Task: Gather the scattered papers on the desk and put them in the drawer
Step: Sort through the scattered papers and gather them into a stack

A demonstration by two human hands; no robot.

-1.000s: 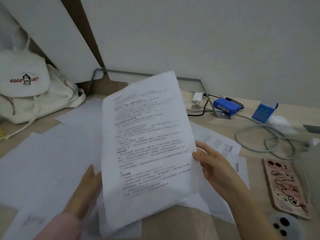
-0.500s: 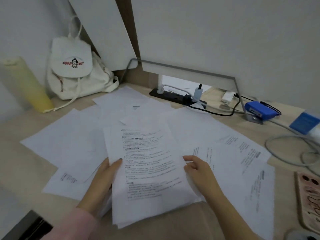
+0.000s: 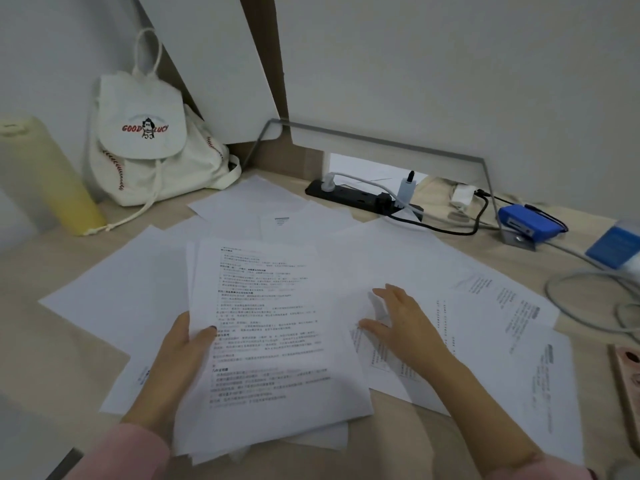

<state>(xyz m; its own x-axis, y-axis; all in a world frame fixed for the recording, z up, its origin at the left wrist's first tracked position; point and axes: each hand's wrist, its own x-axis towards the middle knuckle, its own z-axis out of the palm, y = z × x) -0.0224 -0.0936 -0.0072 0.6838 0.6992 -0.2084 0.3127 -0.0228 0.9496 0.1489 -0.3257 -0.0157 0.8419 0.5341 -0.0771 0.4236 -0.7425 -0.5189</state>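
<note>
Head view: left hand [image 3: 176,362] grips paper stack [image 3: 270,341]; backpack [image 3: 145,161] flap closed.

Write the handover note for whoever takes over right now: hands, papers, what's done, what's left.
Left hand: grips the gathered stack by its left edge, thumb on top.
Right hand: open, fingers spread flat on a loose printed sheet just right of the stack.
Other papers lie loose on the desk: blank sheets to the left, back sheets near the power strip, printed pages to the right.
Done: some pages are gathered into the stack.
Left: collect the rest, then put everything in the drawer, which is out of view.
</note>
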